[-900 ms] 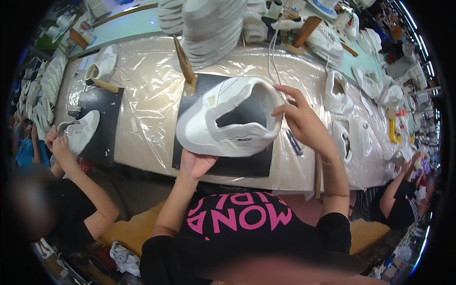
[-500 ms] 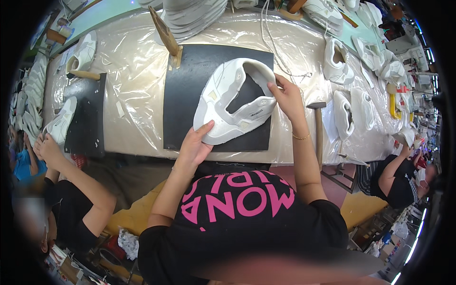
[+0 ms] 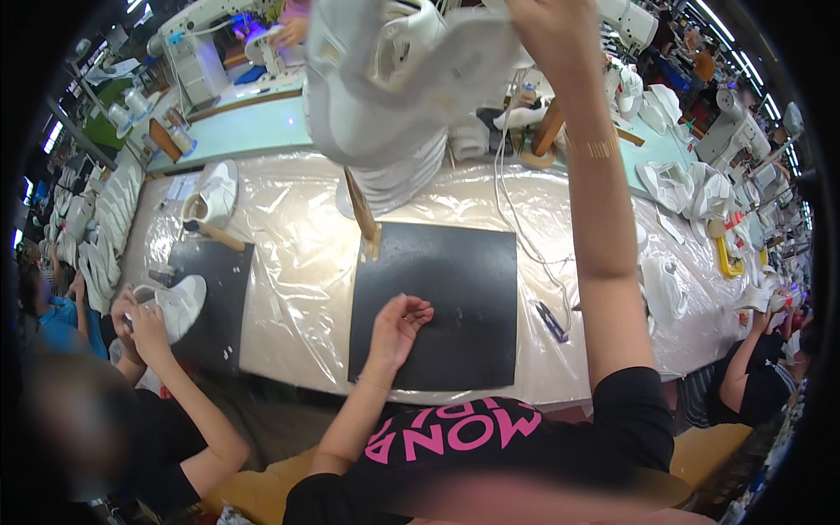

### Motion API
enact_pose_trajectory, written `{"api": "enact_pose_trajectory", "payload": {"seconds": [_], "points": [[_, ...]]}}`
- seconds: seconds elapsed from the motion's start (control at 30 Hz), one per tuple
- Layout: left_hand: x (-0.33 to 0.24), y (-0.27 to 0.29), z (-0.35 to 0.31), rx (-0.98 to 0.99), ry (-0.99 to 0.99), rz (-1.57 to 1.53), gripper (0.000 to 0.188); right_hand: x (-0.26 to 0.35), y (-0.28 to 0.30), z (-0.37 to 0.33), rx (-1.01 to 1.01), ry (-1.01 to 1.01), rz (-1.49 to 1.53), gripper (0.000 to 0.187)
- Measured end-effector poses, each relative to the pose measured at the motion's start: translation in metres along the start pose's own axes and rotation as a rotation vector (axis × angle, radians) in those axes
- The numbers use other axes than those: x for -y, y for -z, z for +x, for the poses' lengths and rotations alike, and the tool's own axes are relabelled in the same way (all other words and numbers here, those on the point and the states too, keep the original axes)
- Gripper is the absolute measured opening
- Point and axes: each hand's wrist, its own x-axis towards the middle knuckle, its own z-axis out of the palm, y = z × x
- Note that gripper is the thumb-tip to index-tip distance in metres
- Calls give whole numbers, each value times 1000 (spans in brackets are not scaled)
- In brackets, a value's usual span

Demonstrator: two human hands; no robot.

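A white shoe upper [image 3: 350, 105], smeared by motion, hangs high at the top of the view. My right hand [image 3: 560, 39], partly cut off by the upper edge, grips it by its collar end. Beneath it stands a pile of white shoe uppers [image 3: 407, 184], partly covered by the raised one. My left hand [image 3: 402, 328] hovers over the black mat [image 3: 464, 354], empty, with its fingers loosely curled and apart. A wooden post [image 3: 360, 210] rises at the mat's far left corner.
Small dark nippers [image 3: 551, 322] and a white cord [image 3: 516, 219] lie on the plastic-covered table [image 3: 293, 289]. At left, a co-worker's hands [image 3: 144, 328] hold another upper [image 3: 181, 306]. More uppers [image 3: 667, 289] lie on the right, partly behind my forearm.
The upper has gone from over the mat up to the far pile, lifted by my right hand. My left hand has let go of it. The view has shifted farther ahead.
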Motion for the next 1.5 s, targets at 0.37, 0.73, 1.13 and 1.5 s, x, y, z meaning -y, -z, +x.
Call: {"api": "enact_pose_trajectory", "payload": {"seconds": [0.37, 0.73, 1.13, 1.5], "points": [[6, 8, 5, 164, -89, -85, 20, -154, -147, 78, 433, -56, -419, 30], [3, 17, 10, 173, -78, 26, 21, -112, -54, -150, -16, 187, -218, 15], [0, 14, 10, 161, -73, 94, 21, -221, 202, -308, 264, -487, -1193, 34], [-9, -37, -8, 269, -12, 299, 35, -89, 196, -220, 90, -566, -335, 40]]}}
